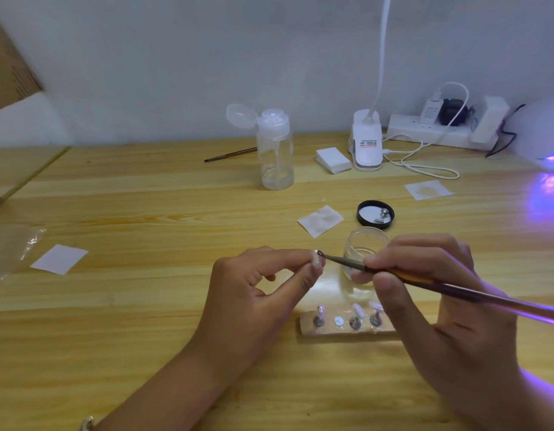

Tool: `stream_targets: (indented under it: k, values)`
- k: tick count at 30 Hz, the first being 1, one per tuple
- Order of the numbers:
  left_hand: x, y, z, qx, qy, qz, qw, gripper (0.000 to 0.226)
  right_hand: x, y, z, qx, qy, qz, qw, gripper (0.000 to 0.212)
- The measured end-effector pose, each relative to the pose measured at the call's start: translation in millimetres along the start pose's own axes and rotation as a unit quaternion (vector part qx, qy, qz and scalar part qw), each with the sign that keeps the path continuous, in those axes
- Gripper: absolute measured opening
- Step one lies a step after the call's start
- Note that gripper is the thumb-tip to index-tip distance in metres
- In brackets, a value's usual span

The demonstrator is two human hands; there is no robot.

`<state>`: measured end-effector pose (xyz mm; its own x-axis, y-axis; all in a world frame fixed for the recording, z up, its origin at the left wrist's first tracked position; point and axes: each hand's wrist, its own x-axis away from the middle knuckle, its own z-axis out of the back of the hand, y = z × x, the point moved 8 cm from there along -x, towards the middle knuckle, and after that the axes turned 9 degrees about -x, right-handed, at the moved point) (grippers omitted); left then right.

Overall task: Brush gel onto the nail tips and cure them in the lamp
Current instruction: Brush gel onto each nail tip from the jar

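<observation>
**Brush tip on a pinched nail tip, above the holder strip**

The pale wooden table [145, 213] fills the view, and both hands meet over its near middle. A cardboard box [11, 73] stands far to the left of the grip. Far to the right of it and further back, the white curing lamp [543, 129] sits at the frame edge and throws violet light on the wood.

The left hand [257, 293] has thumb and forefinger closed on a clear nail tip [316, 260], with the other fingers curled beneath. The right hand [440, 290] clasps a brush [425, 279] as one holds a pen, just right of that pinch. The bristle end touches the upper end of the pinched tip, and the handle runs off to the lower right.

Well beyond the grip stands a clear pump bottle [275, 150] with its cap flipped open. To the right of the bottle are a stack of white pads [333, 160], a white desk-lamp base [366, 141] and a power strip [434, 132] against the wall. A second brush [230, 154] lies to the left of the bottle.

Just behind the right hand's fingers is a clear jar [364, 247]. Its black lid [375, 214] lies upturned a little further back (small metal pieces lie in it).

Directly below the grip, towards the person, a tan holder strip [331, 331] bears three metal stands [319, 317] carrying clear tips. The right hand covers its right end.

White wipes lie flat around the grip: one [320, 220] just beyond the pinch, one [428, 189] further back and right, and one [59, 259] well to the left.
</observation>
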<state>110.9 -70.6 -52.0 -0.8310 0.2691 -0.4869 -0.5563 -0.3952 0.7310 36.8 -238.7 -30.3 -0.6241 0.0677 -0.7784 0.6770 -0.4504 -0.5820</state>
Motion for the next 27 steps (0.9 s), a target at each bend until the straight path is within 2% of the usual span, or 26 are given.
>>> stream_targets:
  k: [5,10,17,27]
  values:
    - [0.3,-2.1,-0.1,-0.002,0.0,0.008,1.0,0.008,2.0,-2.7,-0.3,-0.031,-0.01,0.003,0.999,0.018]
    - [-0.2,0.7,-1.0,0.0,-0.005,-0.009,1.0,0.006,-0.2,-1.7,1.6,-0.013,-0.001,0.006,1.0,0.008]
    - [-1.9,0.2,-1.3,-0.014,-0.005,-0.016,1.0,0.011,0.9,-1.9,-0.7,0.009,-0.024,-0.002,1.0,0.008]
    - [-2.3,3.4,-4.1,-0.028,-0.025,-0.03,0.999,0.008,0.3,2.2,-1.7,0.012,-0.017,-0.009,1.0,0.009]
